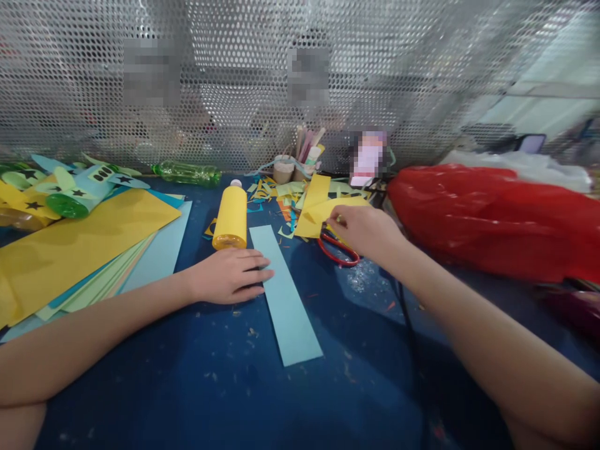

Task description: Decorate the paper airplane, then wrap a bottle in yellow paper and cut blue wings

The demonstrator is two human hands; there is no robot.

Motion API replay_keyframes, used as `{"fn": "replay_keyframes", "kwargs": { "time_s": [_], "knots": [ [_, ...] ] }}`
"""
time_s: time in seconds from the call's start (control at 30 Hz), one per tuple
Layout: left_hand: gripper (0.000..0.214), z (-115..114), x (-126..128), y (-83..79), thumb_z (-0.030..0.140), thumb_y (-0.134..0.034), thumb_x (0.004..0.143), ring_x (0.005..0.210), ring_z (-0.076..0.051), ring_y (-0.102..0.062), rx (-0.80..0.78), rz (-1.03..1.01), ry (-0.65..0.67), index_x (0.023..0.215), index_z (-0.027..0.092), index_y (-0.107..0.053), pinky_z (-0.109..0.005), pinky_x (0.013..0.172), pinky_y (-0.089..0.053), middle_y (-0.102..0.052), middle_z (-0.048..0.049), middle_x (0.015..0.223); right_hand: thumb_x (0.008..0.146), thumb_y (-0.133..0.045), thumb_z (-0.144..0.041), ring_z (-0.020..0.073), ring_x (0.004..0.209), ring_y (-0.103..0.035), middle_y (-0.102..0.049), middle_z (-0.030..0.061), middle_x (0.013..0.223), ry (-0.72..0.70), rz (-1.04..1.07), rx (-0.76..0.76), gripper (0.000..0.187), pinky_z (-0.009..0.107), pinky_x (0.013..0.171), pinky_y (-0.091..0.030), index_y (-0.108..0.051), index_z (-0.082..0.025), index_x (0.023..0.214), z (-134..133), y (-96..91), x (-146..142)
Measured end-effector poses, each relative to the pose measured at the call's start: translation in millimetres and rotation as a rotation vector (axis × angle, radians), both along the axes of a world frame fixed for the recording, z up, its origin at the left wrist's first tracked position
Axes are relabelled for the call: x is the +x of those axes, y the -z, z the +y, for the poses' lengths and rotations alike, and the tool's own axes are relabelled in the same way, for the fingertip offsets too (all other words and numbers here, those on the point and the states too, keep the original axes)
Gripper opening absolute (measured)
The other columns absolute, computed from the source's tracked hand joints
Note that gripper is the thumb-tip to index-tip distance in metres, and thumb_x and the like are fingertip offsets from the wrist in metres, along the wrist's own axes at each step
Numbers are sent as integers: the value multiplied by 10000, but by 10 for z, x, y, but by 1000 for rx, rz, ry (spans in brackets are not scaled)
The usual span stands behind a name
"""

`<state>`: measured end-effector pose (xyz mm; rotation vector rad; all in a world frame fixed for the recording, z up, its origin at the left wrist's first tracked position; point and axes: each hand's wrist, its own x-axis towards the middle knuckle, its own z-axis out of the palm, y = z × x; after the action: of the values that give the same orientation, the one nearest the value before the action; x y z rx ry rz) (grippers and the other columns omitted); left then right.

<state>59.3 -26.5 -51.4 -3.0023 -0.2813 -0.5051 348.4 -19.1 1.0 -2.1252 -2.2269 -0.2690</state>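
Observation:
A light blue paper strip lies lengthwise on the blue table. My left hand rests flat on the table with its fingertips on the strip's left edge, fingers stretched out. Just beyond it lies a bottle wrapped in yellow paper. My right hand reaches farther back and pinches a yellow paper piece. Red-handled scissors lie under that hand.
A stack of yellow, green and blue paper sheets lies at the left, with decorated bottles behind it. A green plastic bottle, paper scraps and a cup of sticks sit along the perforated metal wall. A red plastic bag fills the right.

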Motion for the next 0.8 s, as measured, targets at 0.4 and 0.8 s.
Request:
{"fn": "replay_keyframes", "kwargs": {
  "time_s": [0.4,0.8],
  "knots": [
    [373,-1,-2,-29,335,-494,923,1172,-274,-574,-56,12,97,1255,189,-581,-417,963,-486,-655,-114,1225,842,-431,-193,281,893,-579,-726,153,910,-41,-134,71,323,393,796,-395,-750,-147,861,379,140,793],
    [370,-6,5,-29,348,-481,929,1147,-280,-588,-47,27,76,1232,161,-583,-423,931,-511,-646,-121,1241,911,-336,-218,322,1114,-514,-628,149,1252,-22,43,282,437,445,880,-420,-637,-127,1214,389,115,812]
  ]
}}
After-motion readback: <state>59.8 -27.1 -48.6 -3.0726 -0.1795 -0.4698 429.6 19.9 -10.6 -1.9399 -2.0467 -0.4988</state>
